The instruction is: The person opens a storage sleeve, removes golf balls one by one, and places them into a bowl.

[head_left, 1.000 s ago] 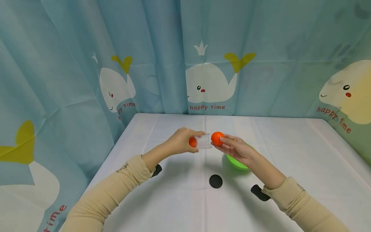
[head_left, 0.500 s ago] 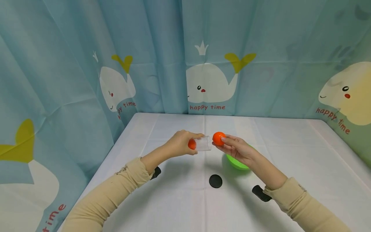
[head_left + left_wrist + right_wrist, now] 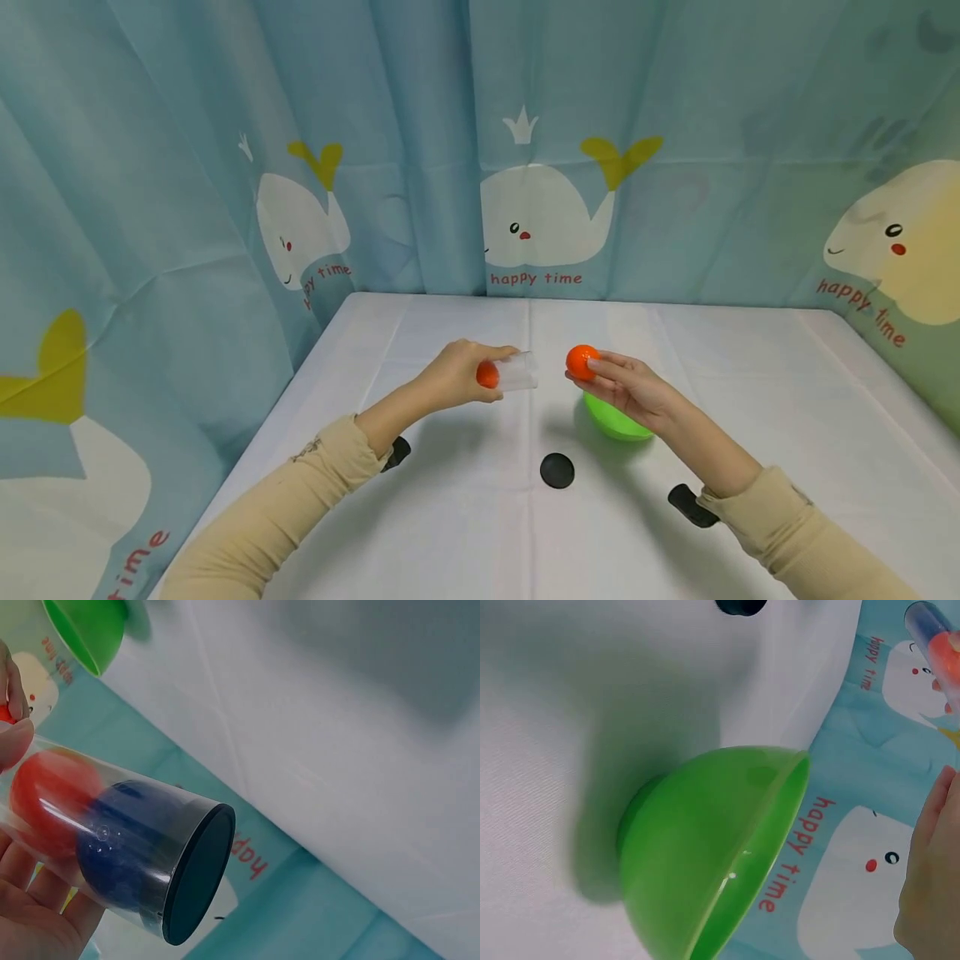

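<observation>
My left hand (image 3: 453, 372) grips a clear plastic cylinder (image 3: 519, 372), lying sideways in the air with its open end toward the right hand. Inside it, the left wrist view shows an orange ball (image 3: 52, 799) and, against the black end (image 3: 199, 874), a dark blue ball (image 3: 124, 844). Between thumb and fingers, my right hand (image 3: 633, 387) pinches another orange ball (image 3: 582, 362), apart from the cylinder's mouth. Partly behind that hand, a green bowl (image 3: 618, 422) stands on the table; its inside is mostly hidden.
A round black disc (image 3: 557, 471) lies flat on the white-covered table (image 3: 465, 533), nearer than the bowl. Blue curtains (image 3: 420, 125) with printed whales close off the back and sides. Black pieces (image 3: 692, 506) show at both wrists.
The gap between the hands has widened. My right hand has moved rightward with the orange ball, while the left has drawn slightly left and down with the cylinder.
</observation>
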{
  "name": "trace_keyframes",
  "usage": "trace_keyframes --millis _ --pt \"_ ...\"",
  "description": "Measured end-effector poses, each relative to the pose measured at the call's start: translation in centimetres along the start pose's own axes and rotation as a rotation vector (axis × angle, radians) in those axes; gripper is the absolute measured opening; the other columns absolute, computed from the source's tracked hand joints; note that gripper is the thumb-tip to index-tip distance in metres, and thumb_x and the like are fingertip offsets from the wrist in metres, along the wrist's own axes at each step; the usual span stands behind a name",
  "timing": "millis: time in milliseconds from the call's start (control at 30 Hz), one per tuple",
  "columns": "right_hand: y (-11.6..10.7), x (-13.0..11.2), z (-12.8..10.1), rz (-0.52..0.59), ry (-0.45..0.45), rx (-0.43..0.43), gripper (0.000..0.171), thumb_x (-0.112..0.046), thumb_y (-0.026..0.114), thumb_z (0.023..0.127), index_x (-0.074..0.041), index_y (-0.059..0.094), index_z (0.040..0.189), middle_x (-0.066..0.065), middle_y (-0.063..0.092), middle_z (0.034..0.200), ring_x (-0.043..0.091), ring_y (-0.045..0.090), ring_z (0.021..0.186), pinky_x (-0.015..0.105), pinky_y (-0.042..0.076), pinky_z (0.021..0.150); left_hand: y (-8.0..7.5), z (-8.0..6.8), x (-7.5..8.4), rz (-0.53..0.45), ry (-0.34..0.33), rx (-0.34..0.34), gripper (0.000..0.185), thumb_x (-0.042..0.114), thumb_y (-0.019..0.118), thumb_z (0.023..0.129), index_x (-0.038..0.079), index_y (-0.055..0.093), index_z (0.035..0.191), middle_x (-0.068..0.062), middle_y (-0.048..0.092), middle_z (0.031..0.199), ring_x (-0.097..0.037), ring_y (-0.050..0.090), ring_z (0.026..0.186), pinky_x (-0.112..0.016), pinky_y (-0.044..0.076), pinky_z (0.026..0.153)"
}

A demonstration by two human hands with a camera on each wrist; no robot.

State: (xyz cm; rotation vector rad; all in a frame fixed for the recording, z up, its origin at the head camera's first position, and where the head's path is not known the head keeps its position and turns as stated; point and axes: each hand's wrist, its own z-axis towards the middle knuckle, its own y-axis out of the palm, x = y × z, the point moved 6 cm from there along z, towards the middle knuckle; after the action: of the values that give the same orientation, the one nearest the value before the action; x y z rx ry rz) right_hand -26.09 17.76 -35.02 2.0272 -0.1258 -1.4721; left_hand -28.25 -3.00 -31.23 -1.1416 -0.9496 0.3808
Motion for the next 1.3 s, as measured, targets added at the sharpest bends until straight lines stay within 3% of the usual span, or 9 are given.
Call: trace_keyframes --millis 400,567,667,900,1300 --pt "-1.4 -0.4 -0.7 -0.123 -0.011 0.062 0.02 -0.006 0.055 0.094 -0.004 0.049 0.113 0.001 0.066 0.102 0.015 0.069 0.095 0.022 0.053 0.084 -0.2 -0.6 -0.7 -0.026 0.006 0.028 0.061 0.014 0.078 0.076 0.018 0.056 0.133 -0.006 0.067 0.117 -0.017 0.055 0.085 -0.02 0.046 0.068" --pt "-2.1 -0.4 -0.9 -0.304 -0.028 0.106 0.052 -0.009 0.056 0.094 0.009 0.031 0.136 -0.004 0.063 0.102 0.009 0.067 0.093 0.019 0.052 0.084 -0.4 -1.0 -1.1 -0.034 -0.013 0.05 0.06 0.014 0.078 0.076 0.017 0.057 0.132 -0.006 0.068 0.113 -0.017 0.053 0.084 -0.019 0.046 0.066" --pt "-2.6 -0.3 -1.1 -0.399 -0.035 0.138 0.065 -0.01 0.057 0.093 0.014 0.02 0.142 -0.006 0.061 0.101 0.005 0.066 0.091 0.018 0.052 0.083 -0.4 -1.3 -1.3 -0.054 -0.019 0.066 0.059 0.014 0.077 0.077 0.017 0.057 0.132 -0.007 0.068 0.11 -0.018 0.053 0.085 -0.02 0.046 0.066" --pt "-3.4 0.0 -1.4 -0.483 -0.04 0.192 0.065 -0.011 0.06 0.092 0.013 0.025 0.14 -0.006 0.06 0.101 0.003 0.064 0.09 0.019 0.053 0.083 -0.1 -1.6 -1.8 -0.081 -0.046 0.089 0.059 0.013 0.077 0.076 0.017 0.057 0.132 -0.008 0.068 0.109 -0.02 0.055 0.088 -0.023 0.05 0.069" --pt "-4.3 0.2 -1.8 -0.55 -0.044 0.232 0.062 -0.012 0.062 0.09 0.012 0.031 0.138 -0.008 0.059 0.102 0.001 0.063 0.09 0.02 0.053 0.083 -0.1 -2.1 -1.7 -0.092 -0.019 0.113 0.06 0.011 0.079 0.075 0.012 0.058 0.131 -0.012 0.067 0.115 -0.022 0.059 0.089 -0.028 0.053 0.075"
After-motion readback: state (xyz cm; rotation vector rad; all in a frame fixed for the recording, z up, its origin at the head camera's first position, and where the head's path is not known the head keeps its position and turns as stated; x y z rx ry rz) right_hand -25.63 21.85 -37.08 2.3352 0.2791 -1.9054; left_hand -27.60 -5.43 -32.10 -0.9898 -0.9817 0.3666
